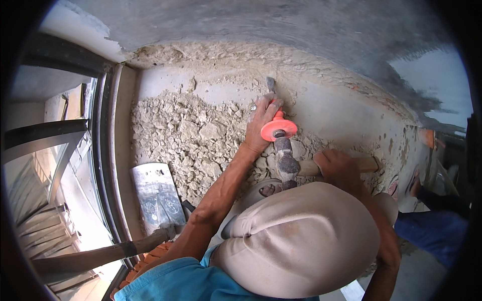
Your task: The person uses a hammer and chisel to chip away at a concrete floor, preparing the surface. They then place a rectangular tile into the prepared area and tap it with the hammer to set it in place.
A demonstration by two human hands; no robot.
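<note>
My left hand [261,120] is closed round a chisel [271,84] with a round red hand guard [279,130]. The chisel's flat blade points away, toward the base of the wall. In my right hand [339,168] is the wooden handle of a hammer [288,163]. Its dark, heavy head is in line with the chisel's struck end, close to or touching it; I cannot tell which. Broken rubble [201,131] lies under and to the left of the hands. A beige cap [306,241] covers the lower middle and hides part of the right forearm.
A rough, chipped strip [231,54] runs along the grey wall [271,22]. At left stand a dark-framed window [103,145] and a shovel [158,193] with a wooden handle. Toes [270,189] show beside the rubble. Another person's blue-trousered leg [432,233] is at right.
</note>
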